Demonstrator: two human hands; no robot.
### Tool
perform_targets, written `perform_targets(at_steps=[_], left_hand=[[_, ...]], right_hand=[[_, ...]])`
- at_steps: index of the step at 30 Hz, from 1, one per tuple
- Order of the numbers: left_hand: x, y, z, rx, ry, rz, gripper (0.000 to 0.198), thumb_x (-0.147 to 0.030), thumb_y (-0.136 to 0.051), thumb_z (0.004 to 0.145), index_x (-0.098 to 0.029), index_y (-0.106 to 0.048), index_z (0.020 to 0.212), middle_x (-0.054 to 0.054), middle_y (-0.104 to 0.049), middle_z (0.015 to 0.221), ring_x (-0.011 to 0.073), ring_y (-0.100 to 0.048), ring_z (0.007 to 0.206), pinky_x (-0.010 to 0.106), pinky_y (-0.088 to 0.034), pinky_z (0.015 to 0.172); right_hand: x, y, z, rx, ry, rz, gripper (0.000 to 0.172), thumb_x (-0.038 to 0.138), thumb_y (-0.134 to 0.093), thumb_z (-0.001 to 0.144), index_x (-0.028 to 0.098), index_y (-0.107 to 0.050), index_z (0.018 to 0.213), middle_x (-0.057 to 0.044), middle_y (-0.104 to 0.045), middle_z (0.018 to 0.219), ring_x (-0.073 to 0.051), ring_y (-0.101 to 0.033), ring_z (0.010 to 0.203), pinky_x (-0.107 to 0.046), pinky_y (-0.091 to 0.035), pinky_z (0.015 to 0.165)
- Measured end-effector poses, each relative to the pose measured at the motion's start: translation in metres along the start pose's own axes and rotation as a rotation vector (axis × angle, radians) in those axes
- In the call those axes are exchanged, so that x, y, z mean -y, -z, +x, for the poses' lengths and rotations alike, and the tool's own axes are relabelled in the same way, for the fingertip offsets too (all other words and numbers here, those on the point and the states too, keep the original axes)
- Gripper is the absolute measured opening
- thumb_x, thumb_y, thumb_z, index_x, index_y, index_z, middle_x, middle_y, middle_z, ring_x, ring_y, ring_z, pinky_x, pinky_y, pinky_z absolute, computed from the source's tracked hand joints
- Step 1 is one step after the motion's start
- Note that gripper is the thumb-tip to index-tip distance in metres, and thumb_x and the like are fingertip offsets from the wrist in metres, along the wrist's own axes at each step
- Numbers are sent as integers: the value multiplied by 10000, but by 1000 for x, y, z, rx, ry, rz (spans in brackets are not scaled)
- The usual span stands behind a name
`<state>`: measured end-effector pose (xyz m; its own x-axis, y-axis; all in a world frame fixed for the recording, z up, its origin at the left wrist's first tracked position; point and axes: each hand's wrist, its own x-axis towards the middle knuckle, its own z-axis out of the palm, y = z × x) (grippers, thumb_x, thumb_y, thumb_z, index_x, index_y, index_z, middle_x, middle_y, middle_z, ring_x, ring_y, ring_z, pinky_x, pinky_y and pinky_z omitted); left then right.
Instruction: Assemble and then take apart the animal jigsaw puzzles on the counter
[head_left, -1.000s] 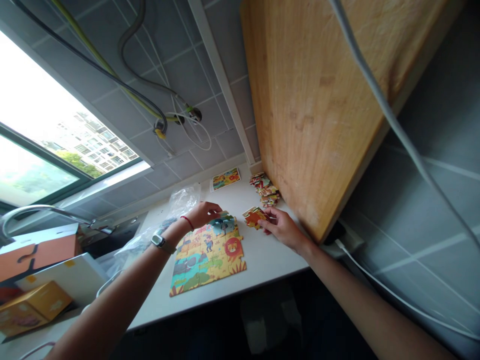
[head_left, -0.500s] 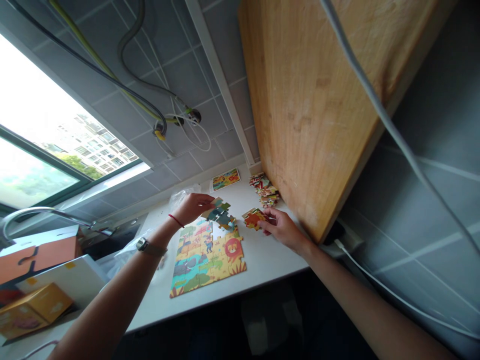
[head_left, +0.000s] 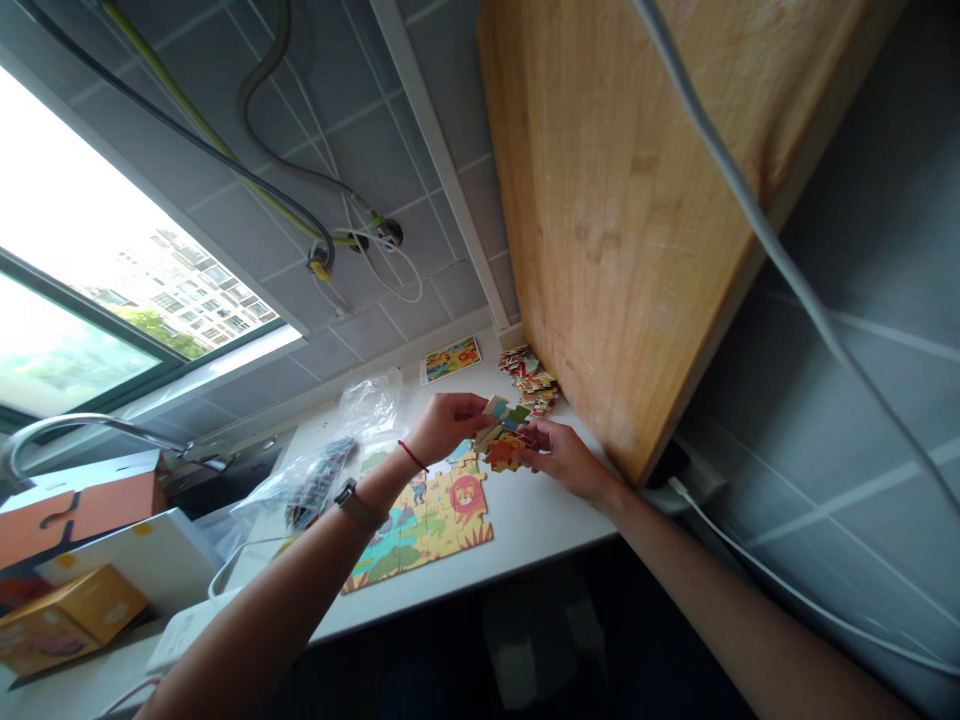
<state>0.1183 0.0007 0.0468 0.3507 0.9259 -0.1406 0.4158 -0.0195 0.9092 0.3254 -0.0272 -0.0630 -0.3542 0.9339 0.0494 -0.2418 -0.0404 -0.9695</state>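
Note:
Just above the counter my two hands are close together. My left hand (head_left: pixel 448 428), with a red string and a watch at the wrist, pinches blue-green jigsaw puzzle pieces (head_left: pixel 504 412). My right hand (head_left: pixel 559 455) grips several orange puzzle pieces (head_left: pixel 502 452), their faces partly covered by my fingers. The two lots of pieces overlap in view; whether they touch I cannot tell. Below and to the left lies a partly joined jigsaw puzzle (head_left: pixel 442 520) with a red-maned lion at its right. My left arm hides its left part.
A pile of loose puzzle pieces (head_left: pixel 528 378) lies by the leaning wooden board (head_left: pixel 600 220). A small picture card (head_left: pixel 451 359) lies near the wall. Clear plastic bags (head_left: pixel 369 402), boxes (head_left: pixel 75 610) and a tap (head_left: pixel 112 430) are to the left.
My left hand has moved right with its puzzle pieces, from above the joined puzzle to my right hand. My right hand has hardly moved. More of the plastic bags now shows.

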Motion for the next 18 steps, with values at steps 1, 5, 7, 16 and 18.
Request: perform_targets(at_steps=[1,5,7,16,18], left_hand=[[1,-7,1,2,-17,-18,433,-515,-863,703,-150,-759,912,54,-790,847,171,-736,723,284,-609,683],[-3,-19,0,18,-49,-115,447,-526,-848,732,-139,-718,915,69,-791,861,165,-737,716,266,-588,664],[-7,-16,-1,-13,-37,-137,458,-533,-833,760,-144,-689,955,91,-796,898,190,-760,775,285,-598,697],[15,0,-2,-9,79,24,491,-574,-764,811,-140,-725,1038,122,-785,953,245,-771,903,322,-587,742],[21,-4,-8,69,48,69,525,-601,-721,847,-135,-728,1090,122,-781,949,240,-767,891,333,-589,757]], right_hand=[[0,0,0,-20,-3,7,566,544,-903,643,176,-689,1015,-56,-740,883,-164,-630,697,-269,-475,566],[-1,0,1,-18,-18,-25,494,579,-856,699,168,-706,928,-71,-739,893,-180,-644,753,-283,-509,608],[-1,0,0,5,-15,-49,462,575,-834,728,170,-715,918,-78,-746,918,-193,-655,789,-286,-516,622],[1,-2,0,-69,30,-40,475,543,-822,733,194,-701,1032,-86,-716,1085,-194,-674,839,-262,-525,578],[1,-2,0,-80,3,1,466,544,-807,758,195,-675,1038,-71,-724,1024,-184,-685,811,-260,-533,590]])
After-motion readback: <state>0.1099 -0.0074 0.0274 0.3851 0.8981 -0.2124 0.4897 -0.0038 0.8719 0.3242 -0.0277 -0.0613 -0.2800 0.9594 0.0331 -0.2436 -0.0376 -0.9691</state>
